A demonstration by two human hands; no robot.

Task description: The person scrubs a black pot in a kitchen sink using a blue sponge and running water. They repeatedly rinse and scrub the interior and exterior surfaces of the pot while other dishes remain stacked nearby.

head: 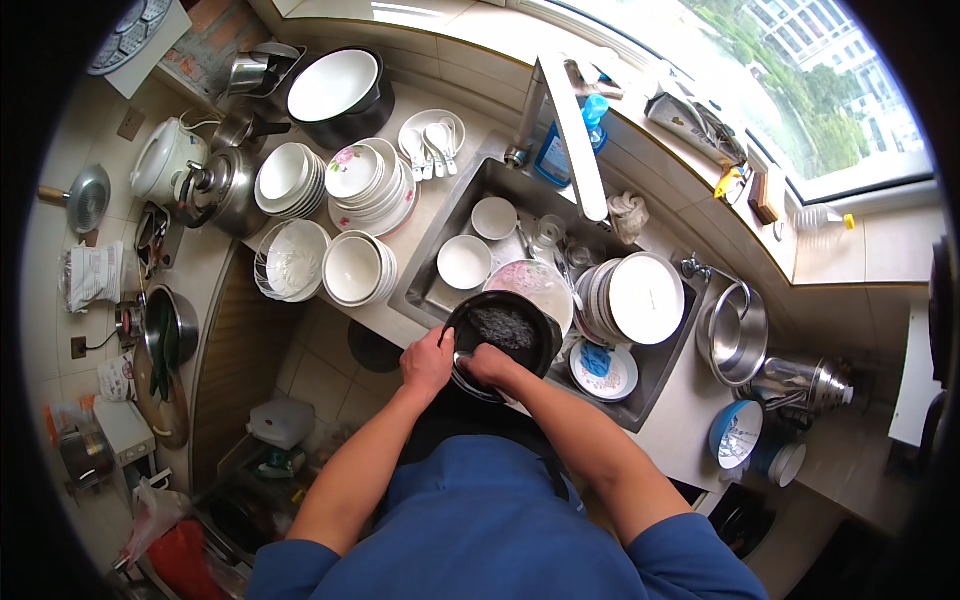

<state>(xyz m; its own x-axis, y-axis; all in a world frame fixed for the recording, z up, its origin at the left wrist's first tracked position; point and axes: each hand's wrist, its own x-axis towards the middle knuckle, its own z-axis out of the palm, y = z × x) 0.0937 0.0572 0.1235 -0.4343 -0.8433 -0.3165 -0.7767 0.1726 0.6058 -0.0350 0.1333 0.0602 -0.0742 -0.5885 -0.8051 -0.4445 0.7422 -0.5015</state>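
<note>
My left hand (429, 363) grips the left rim of a black pot (541, 351), with the thumb over the edge. This pot is at the sink's near edge, in front of a pink-patterned bowl (531, 279). Greyish suds or water (501, 328) show on its dark inside. My right hand (489, 365) reaches into the pot against the near-left wall, its fingers curled. Something small and pale shows beside those fingers, too hidden to name. The stainless steel sink (417, 298) also holds two white bowls (465, 262) and a stack of plates (646, 298).
A tap (576, 142) overhangs the sink, near a blue soap bottle (553, 156). A blue cloth (595, 360) lies on a plate in the sink. Stacked bowls (358, 268) and plates (373, 187) crowd the left counter. Steel basins (733, 334) stand at the right.
</note>
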